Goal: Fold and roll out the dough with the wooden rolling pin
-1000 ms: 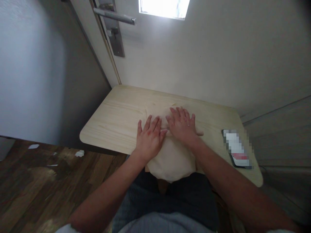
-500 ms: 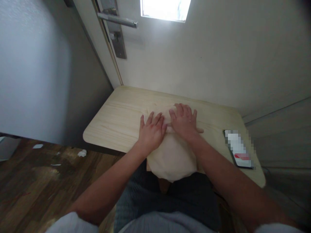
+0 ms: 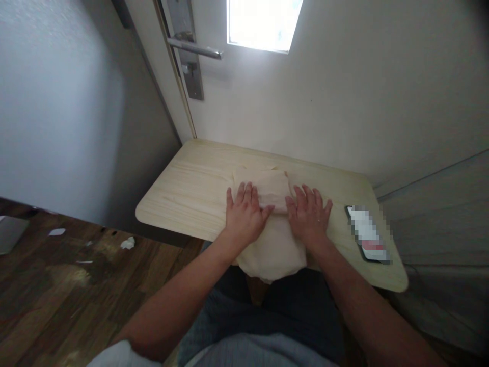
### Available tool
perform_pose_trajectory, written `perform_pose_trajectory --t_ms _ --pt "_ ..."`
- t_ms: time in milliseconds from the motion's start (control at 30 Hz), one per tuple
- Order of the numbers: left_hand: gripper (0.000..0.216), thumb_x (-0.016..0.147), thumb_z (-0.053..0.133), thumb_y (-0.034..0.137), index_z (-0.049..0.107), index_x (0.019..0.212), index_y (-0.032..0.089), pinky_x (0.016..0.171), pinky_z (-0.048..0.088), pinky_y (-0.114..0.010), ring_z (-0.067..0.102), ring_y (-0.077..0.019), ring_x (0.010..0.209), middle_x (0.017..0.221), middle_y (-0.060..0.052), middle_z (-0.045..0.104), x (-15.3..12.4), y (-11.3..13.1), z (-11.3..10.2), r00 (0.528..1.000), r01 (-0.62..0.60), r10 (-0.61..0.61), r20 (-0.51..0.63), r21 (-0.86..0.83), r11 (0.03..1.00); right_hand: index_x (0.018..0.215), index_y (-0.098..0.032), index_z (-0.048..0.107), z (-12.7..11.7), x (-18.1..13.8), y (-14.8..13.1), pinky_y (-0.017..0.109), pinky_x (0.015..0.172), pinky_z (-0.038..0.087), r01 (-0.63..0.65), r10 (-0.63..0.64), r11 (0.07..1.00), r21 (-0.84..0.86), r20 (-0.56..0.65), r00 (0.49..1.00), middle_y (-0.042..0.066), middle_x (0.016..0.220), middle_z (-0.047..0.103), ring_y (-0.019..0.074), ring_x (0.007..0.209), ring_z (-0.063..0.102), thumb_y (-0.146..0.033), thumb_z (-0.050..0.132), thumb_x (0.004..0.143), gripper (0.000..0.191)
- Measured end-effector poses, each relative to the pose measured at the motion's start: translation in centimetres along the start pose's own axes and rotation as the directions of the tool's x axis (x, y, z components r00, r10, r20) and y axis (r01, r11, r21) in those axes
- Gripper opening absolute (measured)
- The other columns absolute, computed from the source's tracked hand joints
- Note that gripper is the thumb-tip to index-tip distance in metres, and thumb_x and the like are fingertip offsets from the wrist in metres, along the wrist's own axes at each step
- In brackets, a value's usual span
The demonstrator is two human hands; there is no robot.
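A cream-coloured sheet that looks like dough point(image 3: 273, 250) lies on the small table, and its near end hangs over the front edge. A thick ridge or fold point(image 3: 278, 204) crosses it between my hands. My left hand point(image 3: 246, 216) rests flat on the left side of this ridge, fingers spread and pointing away from me. On the right side, my right hand point(image 3: 308, 216) lies palm down with its fingers apart, partly past the sheet's edge. Whatever lies under my palms is hidden.
The pale wooden table point(image 3: 183, 188) stands against a door with a metal handle point(image 3: 196, 49). A phone point(image 3: 367, 234) with a blurred screen lies at the table's right end. White scraps point(image 3: 128, 243) and pale powder mark the brown floor at left.
Both hands have come back towards me, the right one also further right and apart from the left. The pale rod end seen beside my right hand earlier no longer shows.
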State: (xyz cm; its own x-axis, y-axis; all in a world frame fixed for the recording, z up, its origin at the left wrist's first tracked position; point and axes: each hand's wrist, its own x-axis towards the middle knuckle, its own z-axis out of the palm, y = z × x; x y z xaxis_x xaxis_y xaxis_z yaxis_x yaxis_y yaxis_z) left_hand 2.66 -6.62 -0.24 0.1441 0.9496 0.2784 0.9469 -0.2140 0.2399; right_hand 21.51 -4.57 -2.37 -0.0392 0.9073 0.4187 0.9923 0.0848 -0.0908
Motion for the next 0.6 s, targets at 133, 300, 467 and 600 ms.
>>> perform_pose_trajectory --t_ms 133,300,467,600 --pt "0.06 0.102 0.029 0.053 0.044 0.147 0.017 0.12 0.01 -0.061 0.029 -0.0329 0.148 0.157 -0.012 0.04 2.8 -0.4 0.8 1.0 -0.026 0.026 -0.001 0.015 1.0 0.141 -0.022 0.053 0.9 2.7 -0.1 0.068 0.111 0.014 -0.005 0.005 1.0 -0.008 0.071 0.997 0.014 0.146 0.053 0.0338 0.138 0.038 -0.045 0.028 0.103 0.051" --pt "0.058 0.103 0.021 0.046 0.043 0.149 0.018 0.119 0.013 -0.063 0.031 -0.0335 0.146 0.157 -0.011 0.041 5.9 -1.1 1.5 0.998 -0.044 0.042 0.043 0.048 0.998 0.147 -0.025 0.048 1.3 5.6 -0.5 0.067 0.11 0.018 -0.019 0.021 1.0 -0.019 0.125 0.992 0.013 0.149 0.05 0.0341 0.138 0.038 -0.046 0.026 0.103 0.053" --pt "0.057 0.103 0.015 0.047 0.038 0.152 0.029 0.118 0.016 -0.063 0.027 -0.0313 0.148 0.16 -0.006 0.036 8.4 -1.7 1.8 0.99 -0.05 0.037 0.138 0.089 0.995 0.152 -0.028 0.039 1.7 8.4 -0.3 0.067 0.111 0.021 -0.07 0.075 0.997 -0.028 0.279 0.957 0.011 0.154 0.043 0.0351 0.139 0.036 -0.055 0.022 0.101 0.06" --pt "0.056 0.103 0.017 0.048 0.032 0.154 0.033 0.117 0.017 -0.064 0.024 -0.032 0.149 0.162 -0.005 0.031 10.4 -2.2 1.8 0.976 -0.066 0.045 0.211 0.091 0.994 0.154 -0.026 0.035 2.3 10.6 -0.1 0.068 0.111 0.022 -0.089 0.088 0.996 -0.012 0.361 0.928 0.013 0.157 0.039 0.0378 0.14 0.035 -0.061 0.022 0.099 0.066"
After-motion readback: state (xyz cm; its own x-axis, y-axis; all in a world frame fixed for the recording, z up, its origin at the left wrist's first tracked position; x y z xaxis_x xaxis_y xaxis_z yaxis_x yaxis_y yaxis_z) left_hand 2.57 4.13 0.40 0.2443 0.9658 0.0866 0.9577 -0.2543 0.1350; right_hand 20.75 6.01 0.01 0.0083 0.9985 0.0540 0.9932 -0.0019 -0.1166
